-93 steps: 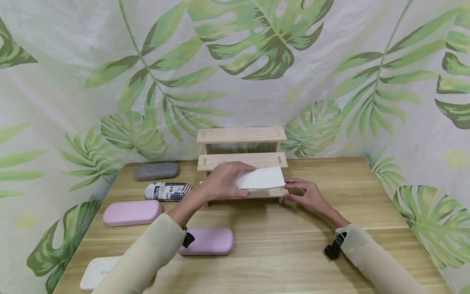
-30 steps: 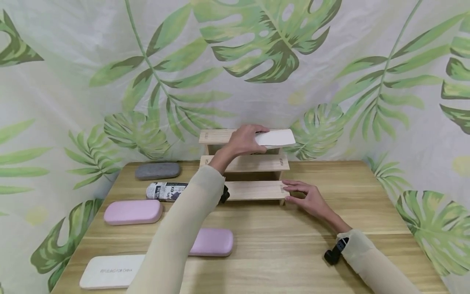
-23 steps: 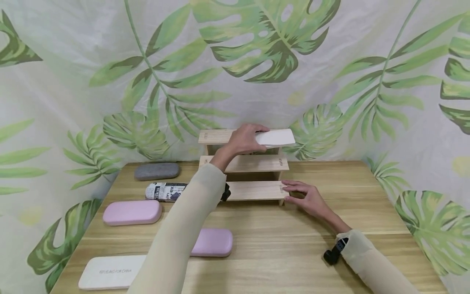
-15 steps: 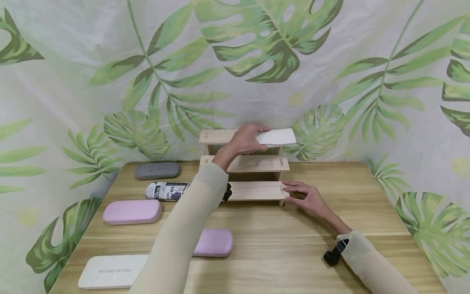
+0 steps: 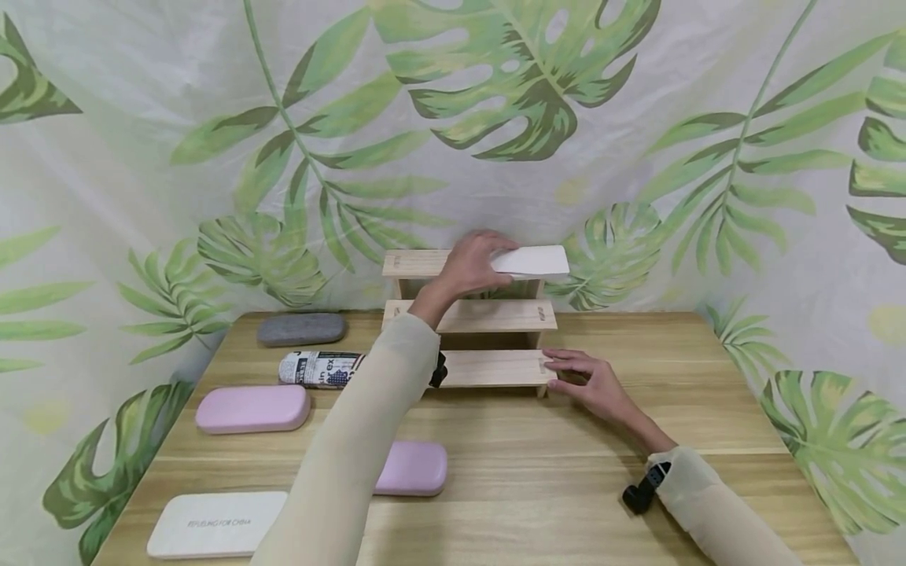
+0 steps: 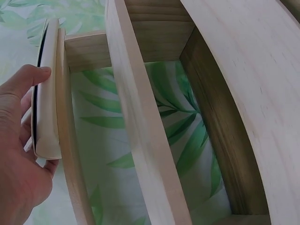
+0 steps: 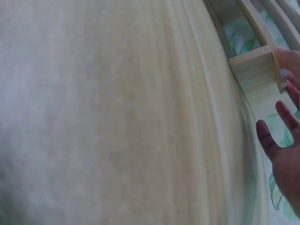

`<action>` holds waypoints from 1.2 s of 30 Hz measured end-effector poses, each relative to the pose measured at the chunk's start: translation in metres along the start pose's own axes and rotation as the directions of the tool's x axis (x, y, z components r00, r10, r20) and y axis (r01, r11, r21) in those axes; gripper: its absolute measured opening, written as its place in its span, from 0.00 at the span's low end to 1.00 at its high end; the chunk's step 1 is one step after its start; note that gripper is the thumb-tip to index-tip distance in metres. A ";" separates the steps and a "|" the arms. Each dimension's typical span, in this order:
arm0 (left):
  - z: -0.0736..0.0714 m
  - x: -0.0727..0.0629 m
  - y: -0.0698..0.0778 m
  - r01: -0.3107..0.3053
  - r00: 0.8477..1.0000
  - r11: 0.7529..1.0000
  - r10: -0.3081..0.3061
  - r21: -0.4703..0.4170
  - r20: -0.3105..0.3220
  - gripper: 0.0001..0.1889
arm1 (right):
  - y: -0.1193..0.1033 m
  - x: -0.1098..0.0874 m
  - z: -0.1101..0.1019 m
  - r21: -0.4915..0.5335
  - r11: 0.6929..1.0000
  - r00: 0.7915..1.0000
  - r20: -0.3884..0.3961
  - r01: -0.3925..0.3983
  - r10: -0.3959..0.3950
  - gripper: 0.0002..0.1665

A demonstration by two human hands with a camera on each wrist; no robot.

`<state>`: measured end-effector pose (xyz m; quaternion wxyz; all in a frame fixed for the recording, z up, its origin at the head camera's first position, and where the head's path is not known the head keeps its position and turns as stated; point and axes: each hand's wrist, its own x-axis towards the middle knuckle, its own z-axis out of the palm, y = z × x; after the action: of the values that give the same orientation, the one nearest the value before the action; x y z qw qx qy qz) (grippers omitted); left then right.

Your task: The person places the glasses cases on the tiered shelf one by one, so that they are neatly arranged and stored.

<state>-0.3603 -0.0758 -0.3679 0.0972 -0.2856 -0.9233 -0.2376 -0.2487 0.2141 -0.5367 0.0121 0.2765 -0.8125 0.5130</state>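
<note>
In the head view, my left hand holds a white glasses case at the right part of the top tier of a three-tier wooden stand. The left wrist view shows the thumb on one face of the case and the fingers behind it; the case lies flat against the top board. My right hand touches the right end of the bottom tier with extended fingers. From the right wrist view, its thumb stands apart from the stand's end.
On the table's left side lie a grey case, a newspaper-print case, a pink case and a white lettered case. Another pink case is partly behind the left sleeve. A leaf-print curtain hangs behind.
My left hand has carried the white case from the bottom tier up to the top one. Lately the case has settled slightly lower and flatter there. The right hand has stayed at the stand's end.
</note>
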 end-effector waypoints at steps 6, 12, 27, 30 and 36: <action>0.004 0.002 -0.001 0.039 0.999 0.999 -0.040 -0.038 -0.032 0.30 | 0.006 0.000 0.002 -0.032 0.999 1.000 -0.015 0.007 -0.008 0.22; 0.009 0.004 0.000 0.068 0.997 0.997 -0.070 -0.037 -0.041 0.30 | 0.006 -0.002 0.003 -0.033 0.999 1.000 -0.019 0.013 -0.014 0.22; 0.009 0.007 0.000 0.120 0.993 0.993 -0.121 -0.019 -0.018 0.30 | 0.008 -0.001 0.000 -0.021 1.000 1.000 -0.005 -0.004 0.004 0.23; 0.010 0.008 -0.001 0.125 0.992 0.992 -0.126 -0.014 -0.020 0.30 | 0.009 0.000 0.001 -0.018 1.000 1.000 -0.006 -0.007 0.006 0.23; 0.012 0.009 -0.001 0.115 0.993 0.993 -0.115 -0.026 -0.029 0.30 | 0.010 0.000 0.000 -0.014 1.000 1.000 -0.013 -0.011 0.011 0.23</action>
<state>-0.3686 -0.0670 -0.3758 0.0938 -0.2294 -0.9337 -0.2585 -0.2535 0.2169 -0.5449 0.0167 0.2686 -0.8175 0.5092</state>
